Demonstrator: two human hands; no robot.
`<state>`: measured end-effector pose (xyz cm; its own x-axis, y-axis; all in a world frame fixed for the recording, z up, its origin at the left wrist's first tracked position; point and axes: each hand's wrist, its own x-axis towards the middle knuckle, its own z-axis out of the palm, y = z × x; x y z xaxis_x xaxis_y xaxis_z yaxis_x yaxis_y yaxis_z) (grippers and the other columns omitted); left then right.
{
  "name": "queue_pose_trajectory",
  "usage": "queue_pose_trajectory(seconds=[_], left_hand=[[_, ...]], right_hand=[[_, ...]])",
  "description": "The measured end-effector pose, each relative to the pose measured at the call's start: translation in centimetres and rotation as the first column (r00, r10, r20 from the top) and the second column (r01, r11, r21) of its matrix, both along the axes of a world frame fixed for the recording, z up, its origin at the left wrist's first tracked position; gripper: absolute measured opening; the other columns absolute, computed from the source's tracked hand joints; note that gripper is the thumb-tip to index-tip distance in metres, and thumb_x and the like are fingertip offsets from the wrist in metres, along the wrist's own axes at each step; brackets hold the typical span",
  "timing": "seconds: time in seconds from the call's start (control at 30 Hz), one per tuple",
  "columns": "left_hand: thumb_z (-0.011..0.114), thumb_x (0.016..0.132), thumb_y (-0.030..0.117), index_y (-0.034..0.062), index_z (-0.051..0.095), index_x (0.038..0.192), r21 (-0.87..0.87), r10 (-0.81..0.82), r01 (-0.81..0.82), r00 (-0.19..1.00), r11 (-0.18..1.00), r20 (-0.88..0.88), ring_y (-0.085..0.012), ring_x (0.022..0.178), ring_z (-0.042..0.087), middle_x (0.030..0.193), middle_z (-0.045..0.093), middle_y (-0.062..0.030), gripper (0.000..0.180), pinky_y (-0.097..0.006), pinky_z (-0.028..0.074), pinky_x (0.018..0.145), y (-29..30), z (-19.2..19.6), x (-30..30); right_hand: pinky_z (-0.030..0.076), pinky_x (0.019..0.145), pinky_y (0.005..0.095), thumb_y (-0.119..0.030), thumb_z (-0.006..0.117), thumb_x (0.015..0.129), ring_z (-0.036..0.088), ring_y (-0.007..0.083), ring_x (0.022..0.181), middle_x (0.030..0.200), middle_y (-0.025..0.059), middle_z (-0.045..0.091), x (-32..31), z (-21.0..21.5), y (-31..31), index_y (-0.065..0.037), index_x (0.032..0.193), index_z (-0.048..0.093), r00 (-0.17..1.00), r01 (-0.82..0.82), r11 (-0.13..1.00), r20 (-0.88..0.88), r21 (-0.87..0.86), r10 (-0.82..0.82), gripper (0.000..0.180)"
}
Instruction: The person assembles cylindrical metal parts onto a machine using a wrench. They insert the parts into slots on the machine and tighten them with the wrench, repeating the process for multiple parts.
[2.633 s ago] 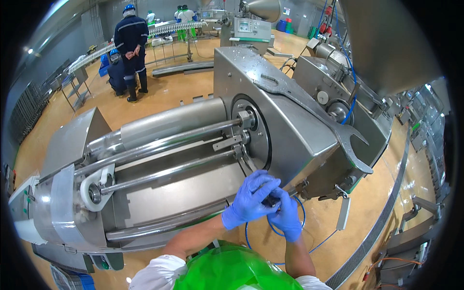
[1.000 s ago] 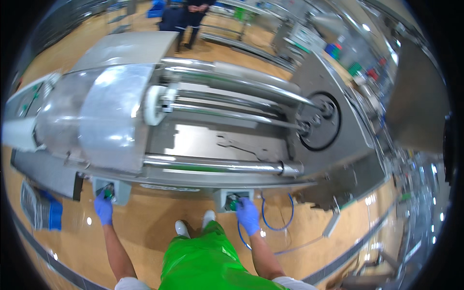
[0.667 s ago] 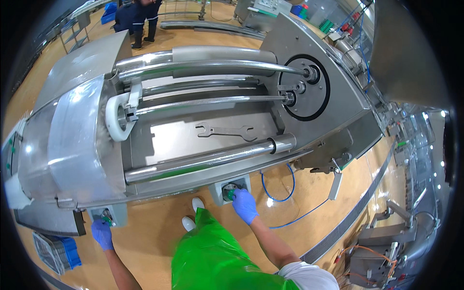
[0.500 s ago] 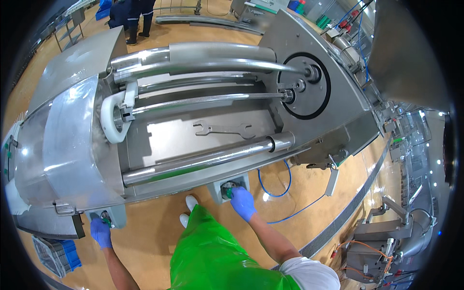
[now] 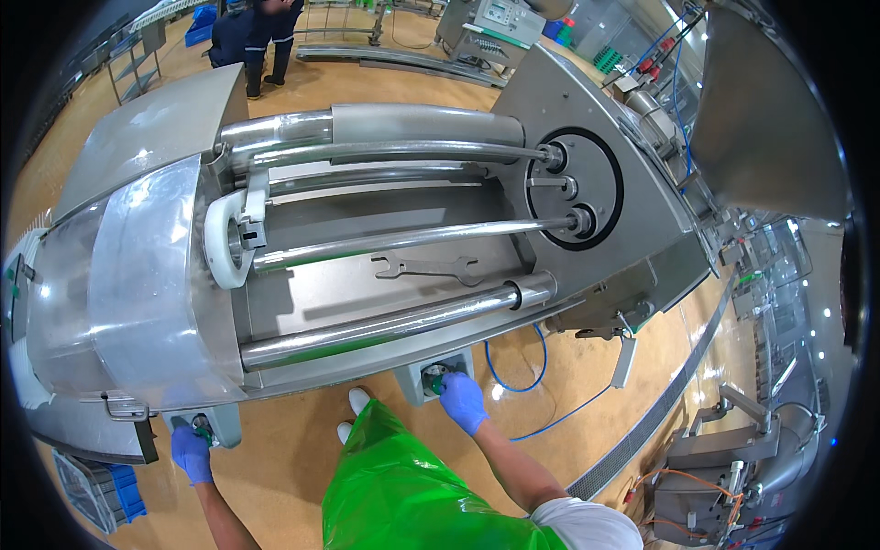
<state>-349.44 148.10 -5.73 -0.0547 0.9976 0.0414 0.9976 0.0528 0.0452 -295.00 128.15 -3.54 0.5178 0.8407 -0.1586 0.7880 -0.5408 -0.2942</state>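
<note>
brushed steel machine [image 5: 587,110]; glossy rods [image 5: 385,325]; shiny green plastic apron [image 5: 412,495]; blue rubbery gloves [image 5: 463,401]

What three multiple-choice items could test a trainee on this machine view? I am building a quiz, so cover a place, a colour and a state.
1. Where does the flat wrench lie?
A. On the floor
B. On the machine bed between the steel rods
C. In the right hand

2. What colour is the apron?
A. Green
B. White
C. Blue

3. What are the two hands doing?
A. Both hang free
B. Both hold the wrench
C. Each is at a green button on the machine's front

Answers:
1 B, it rests on the grey bed below the middle rod.
2 A, bright green, while the gloves are blue.
3 C, the left hand and the right hand each reach a green button in a small box.
</note>
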Motion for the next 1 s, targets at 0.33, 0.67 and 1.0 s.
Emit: queue_pose_trajectory(seconds=[0.33,0.67,1.0], left_hand=[[0.069,0.071,0.024,0.0012,0.067,0.071,0.002,0.03,-0.03,1.0,1.0,0.007,-0.0421,0.07,0.062,0.076,0.063,-0.024,0.022,-0.049,0.047,0.058,-0.3,0.1,0.1],[0.071,0.073,0.03,0.0017,0.07,0.077,-0.054,0.151,-0.141,0.912,0.989,0.38,-0.0409,0.072,0.064,0.076,0.064,-0.0244,0.028,-0.047,0.048,0.063,-4.1,6.6,3.4],[0.064,0.087,0.028,0.0069,0.07,0.108,0.134,-0.702,0.835,0.35,0.534,0.62,-0.0314,0.09,0.066,0.098,0.07,-0.0136,0.03,-0.04,0.051,0.081,-3.8,20.7,41.5]], right_hand=[[0.05,0.072,0.0497,-0.015,0.06,0.081,0.062,0.0387,0.082,0.085,0.0199,0.064,-0.3,0.2,-0.3,-0.006,0.086,0.067,1.0,0.01,0.999,-0.018,0.036,-0.009,0.012],[0.05,0.071,0.0458,-0.016,0.062,0.083,0.064,0.0379,0.081,0.084,0.0196,0.067,1.6,6.9,-1.1,-0.003,0.086,0.07,0.995,0.074,0.955,-0.08,0.286,-0.053,0.016],[0.051,0.068,0.0403,-0.018,0.067,0.084,0.066,0.0317,0.075,0.082,0.0182,0.067,9.0,9.2,-3.9,-0.001,0.089,0.07,0.928,0.188,0.892,-0.371,0.411,-0.024,0.018]])
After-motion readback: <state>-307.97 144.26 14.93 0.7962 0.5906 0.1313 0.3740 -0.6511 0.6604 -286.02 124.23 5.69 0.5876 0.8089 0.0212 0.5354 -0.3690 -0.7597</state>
